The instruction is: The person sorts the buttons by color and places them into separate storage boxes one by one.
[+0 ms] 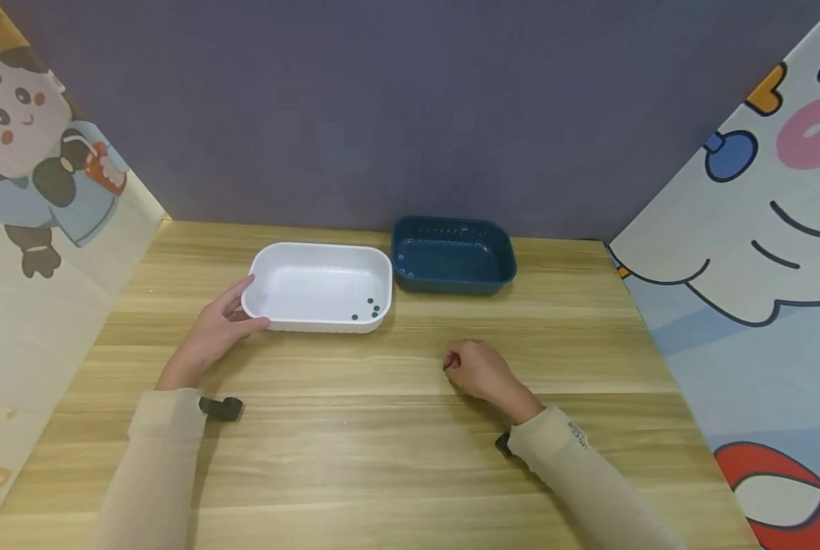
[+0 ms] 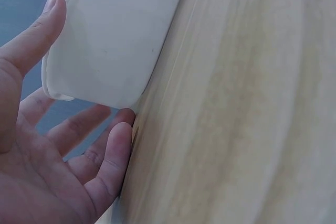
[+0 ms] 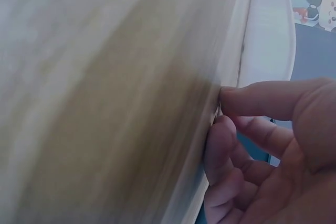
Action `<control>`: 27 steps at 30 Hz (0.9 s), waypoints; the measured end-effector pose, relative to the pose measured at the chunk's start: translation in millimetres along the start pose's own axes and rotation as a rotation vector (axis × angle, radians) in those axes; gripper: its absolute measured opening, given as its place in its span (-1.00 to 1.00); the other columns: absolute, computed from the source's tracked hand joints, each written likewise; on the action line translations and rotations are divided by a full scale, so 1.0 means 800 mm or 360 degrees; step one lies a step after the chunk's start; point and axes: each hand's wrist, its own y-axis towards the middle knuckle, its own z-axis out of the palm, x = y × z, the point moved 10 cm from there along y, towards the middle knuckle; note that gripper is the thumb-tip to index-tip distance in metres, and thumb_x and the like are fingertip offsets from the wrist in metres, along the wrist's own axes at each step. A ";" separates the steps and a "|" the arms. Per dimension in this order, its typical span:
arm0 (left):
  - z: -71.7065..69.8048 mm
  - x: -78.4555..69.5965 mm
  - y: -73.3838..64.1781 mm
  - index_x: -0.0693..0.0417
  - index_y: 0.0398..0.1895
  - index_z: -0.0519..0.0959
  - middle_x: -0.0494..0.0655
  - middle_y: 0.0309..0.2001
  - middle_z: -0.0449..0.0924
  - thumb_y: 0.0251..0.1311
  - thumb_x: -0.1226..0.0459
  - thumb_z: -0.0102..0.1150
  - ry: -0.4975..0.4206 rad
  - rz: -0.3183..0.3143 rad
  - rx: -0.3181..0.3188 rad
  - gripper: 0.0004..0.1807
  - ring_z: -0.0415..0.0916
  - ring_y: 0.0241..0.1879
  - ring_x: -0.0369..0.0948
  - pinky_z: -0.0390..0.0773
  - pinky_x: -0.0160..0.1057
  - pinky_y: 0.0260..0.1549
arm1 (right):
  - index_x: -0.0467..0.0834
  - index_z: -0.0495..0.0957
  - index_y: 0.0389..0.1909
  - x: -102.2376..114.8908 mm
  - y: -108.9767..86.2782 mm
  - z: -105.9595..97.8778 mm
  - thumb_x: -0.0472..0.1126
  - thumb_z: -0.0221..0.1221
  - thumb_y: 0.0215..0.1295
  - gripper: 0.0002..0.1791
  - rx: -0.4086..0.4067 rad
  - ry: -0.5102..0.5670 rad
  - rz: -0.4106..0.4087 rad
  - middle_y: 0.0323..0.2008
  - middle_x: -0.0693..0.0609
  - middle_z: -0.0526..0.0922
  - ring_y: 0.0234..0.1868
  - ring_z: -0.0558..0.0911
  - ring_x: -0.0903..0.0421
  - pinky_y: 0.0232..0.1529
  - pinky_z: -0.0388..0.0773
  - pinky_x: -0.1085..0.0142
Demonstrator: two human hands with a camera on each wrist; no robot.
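A white plastic basin (image 1: pixel 313 286) stands on the wooden table, with several small dark green round pieces (image 1: pixel 375 308) near its right end. My left hand (image 1: pixel 212 336) holds the basin's front left corner; in the left wrist view the thumb (image 2: pixel 39 35) lies along one side and the bent fingers meet the end. To the right of the basin, my right hand (image 1: pixel 478 370) is low at the tabletop. Its thumb and index finger pinch a small dark piece (image 1: pixel 445 368), mostly covered by the fingertips. In the right wrist view the piece is barely visible.
A dark teal basket (image 1: pixel 454 286) with a slotted back wall stands right against the white basin; a few small bluish round marks or pieces (image 1: pixel 401 267) show at its left end. A grey-purple panel (image 1: pixel 382 114) rises behind. Cartoon-printed panels flank the table (image 1: pixel 354 428).
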 end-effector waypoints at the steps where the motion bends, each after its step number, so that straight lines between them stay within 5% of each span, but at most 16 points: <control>1: 0.000 -0.001 0.000 -0.20 0.65 -0.08 0.21 0.53 0.10 0.26 0.10 0.39 0.0005 0.0002 -0.0004 0.04 0.31 0.34 0.18 0.51 -0.55 -0.12 | -0.01 0.65 -0.43 0.001 0.000 0.000 -0.37 0.26 0.12 -0.84 -0.0005 -0.0004 -0.0009 -0.48 0.18 0.56 -0.41 0.51 0.18 -0.32 0.51 0.24; 9: 0.001 -0.003 0.000 -0.23 0.65 -0.06 0.19 0.52 0.12 0.25 0.10 0.40 0.0006 0.0002 -0.0010 0.03 0.32 0.34 0.17 0.51 -0.52 -0.11 | 0.00 0.61 -0.49 -0.003 0.002 -0.004 -0.32 0.32 0.18 -0.84 -0.0057 0.0081 -0.0028 -0.52 0.17 0.54 -0.45 0.49 0.19 -0.37 0.49 0.27; 17: 0.001 0.002 -0.002 -0.26 0.65 -0.05 0.19 0.53 0.10 0.23 0.07 0.42 -0.0008 -0.0038 -0.0016 0.05 0.27 0.38 0.16 0.51 -0.52 -0.12 | -0.11 0.67 -0.40 -0.016 0.007 -0.027 -0.32 0.32 0.25 -0.94 -0.0180 0.0573 0.0086 -0.46 0.07 0.63 -0.46 0.55 0.13 -0.39 0.53 0.25; 27: 0.000 0.000 -0.003 -0.25 0.65 -0.06 0.17 0.55 0.05 0.24 0.06 0.41 0.0021 -0.0006 -0.0019 0.04 0.29 0.36 0.16 0.51 -0.53 -0.11 | -0.23 0.68 -0.31 -0.024 0.012 -0.043 -0.31 0.33 0.26 -0.94 -0.0259 0.0918 0.0176 -0.39 -0.04 0.67 -0.42 0.56 0.08 -0.41 0.51 0.29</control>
